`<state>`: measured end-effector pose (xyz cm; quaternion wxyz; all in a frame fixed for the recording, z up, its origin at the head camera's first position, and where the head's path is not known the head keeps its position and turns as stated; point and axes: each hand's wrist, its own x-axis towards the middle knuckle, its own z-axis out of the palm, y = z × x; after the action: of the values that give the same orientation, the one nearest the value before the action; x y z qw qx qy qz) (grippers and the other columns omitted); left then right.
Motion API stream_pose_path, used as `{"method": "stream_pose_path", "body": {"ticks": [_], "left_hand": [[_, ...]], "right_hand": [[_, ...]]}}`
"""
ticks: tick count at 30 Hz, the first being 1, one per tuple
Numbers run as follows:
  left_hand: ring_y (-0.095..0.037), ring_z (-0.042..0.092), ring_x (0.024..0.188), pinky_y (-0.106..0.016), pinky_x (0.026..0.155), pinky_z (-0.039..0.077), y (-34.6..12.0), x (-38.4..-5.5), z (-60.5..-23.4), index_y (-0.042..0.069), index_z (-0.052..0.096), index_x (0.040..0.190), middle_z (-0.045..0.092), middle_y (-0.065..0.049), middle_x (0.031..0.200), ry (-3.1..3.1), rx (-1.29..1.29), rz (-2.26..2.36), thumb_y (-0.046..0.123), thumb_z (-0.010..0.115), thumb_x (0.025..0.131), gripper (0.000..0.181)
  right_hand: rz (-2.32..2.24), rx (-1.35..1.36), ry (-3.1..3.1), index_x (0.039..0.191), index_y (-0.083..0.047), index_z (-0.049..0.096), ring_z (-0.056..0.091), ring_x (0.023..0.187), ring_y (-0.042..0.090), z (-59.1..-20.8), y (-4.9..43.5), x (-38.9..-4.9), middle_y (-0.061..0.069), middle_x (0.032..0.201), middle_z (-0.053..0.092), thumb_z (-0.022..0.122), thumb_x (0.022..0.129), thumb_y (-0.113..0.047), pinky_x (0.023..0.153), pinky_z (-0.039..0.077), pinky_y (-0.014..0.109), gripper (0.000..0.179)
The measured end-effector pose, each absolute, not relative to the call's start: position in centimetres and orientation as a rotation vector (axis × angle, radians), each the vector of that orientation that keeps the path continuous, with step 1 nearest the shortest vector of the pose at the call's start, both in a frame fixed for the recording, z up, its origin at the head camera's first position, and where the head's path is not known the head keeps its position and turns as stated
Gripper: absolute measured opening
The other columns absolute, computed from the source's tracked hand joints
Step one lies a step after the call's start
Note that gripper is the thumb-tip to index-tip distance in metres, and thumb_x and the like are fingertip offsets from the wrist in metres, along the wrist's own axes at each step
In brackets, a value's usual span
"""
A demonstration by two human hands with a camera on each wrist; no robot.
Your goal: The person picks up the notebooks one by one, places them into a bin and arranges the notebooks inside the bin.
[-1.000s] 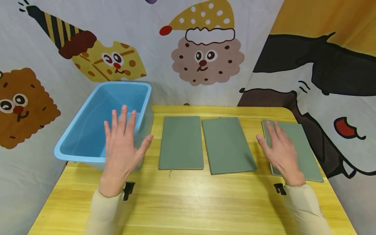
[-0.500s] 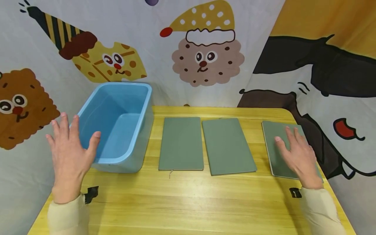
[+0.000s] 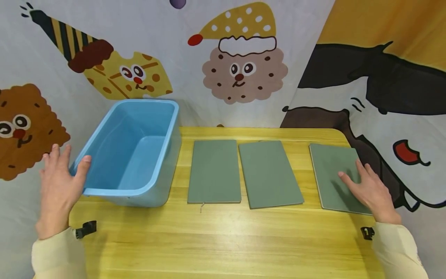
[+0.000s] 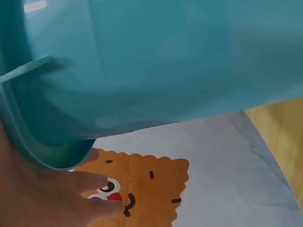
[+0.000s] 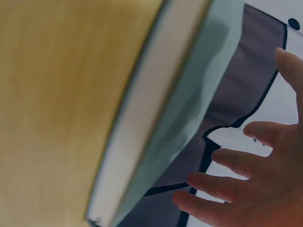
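Note:
My left hand (image 3: 59, 190) is at the left side of a light blue plastic basin (image 3: 158, 155), its thumb over the rim and its other fingers extended along the outside. In the left wrist view, the basin's rim corner (image 4: 61, 158) lies close against the hand; whether it presses there I cannot tell. My right hand (image 3: 376, 190) hovers with fingers spread over the right edge of a green-covered notebook (image 3: 327, 166). In the right wrist view, the right fingers (image 5: 236, 163) are apart from the notebook, whose thick white page edge (image 5: 147, 99) shows.
Two more green notebooks, one straight (image 3: 214, 170) and one slightly turned (image 3: 271, 174), lie mid-table. A short string hangs from the straight one. The wooden table (image 3: 223, 240) backs onto a cartoon-print cloth (image 3: 195, 85).
My left hand has moved left from in front of the basin to its left rim. My right hand has shifted right across the right notebook to its outer edge.

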<state>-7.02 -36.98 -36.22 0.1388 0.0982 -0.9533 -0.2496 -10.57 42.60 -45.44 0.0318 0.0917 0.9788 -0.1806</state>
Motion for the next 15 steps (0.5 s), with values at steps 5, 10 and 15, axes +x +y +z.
{"method": "stream_pose_path", "body": {"ticks": [5,10,15], "left_hand": [[-0.047,-0.012,0.155,-0.07,0.12,-0.003,-37.3,-7.2,-36.6,-0.002,0.013,0.164,-0.008,-0.021,0.171,-2.805,0.307,-0.747,0.055,0.032,0.109,0.081],[-0.045,-0.016,0.155,-0.072,0.118,-0.006,-37.5,-7.1,-37.0,0.001,0.009,0.165,-0.011,-0.02,0.171,-2.847,0.261,-0.821,0.05,0.03,0.111,0.075],[-0.045,-0.018,0.154,-0.071,0.118,-0.008,-37.6,-7.0,-37.2,0.001,0.007,0.165,-0.012,-0.02,0.17,-2.877,0.177,-0.823,0.045,0.03,0.113,0.071]], "right_hand": [[-0.498,0.302,2.923,0.163,0.001,-0.002,0.021,0.135,0.072,-46.4,43.9,-11.0,0.047,0.157,0.008,0.051,0.098,-0.07,0.097,0.024,0.086,0.109],[-0.412,0.309,2.866,0.159,0.011,0.003,0.03,0.123,0.073,-47.0,44.3,-11.4,0.053,0.145,0.019,0.056,0.094,-0.072,0.095,0.032,0.083,0.118],[-0.429,0.378,2.785,0.157,0.011,-0.003,0.028,0.113,0.075,-47.1,44.7,-12.0,0.059,0.134,0.017,0.064,0.086,-0.076,0.089,0.034,0.083,0.131]]}}
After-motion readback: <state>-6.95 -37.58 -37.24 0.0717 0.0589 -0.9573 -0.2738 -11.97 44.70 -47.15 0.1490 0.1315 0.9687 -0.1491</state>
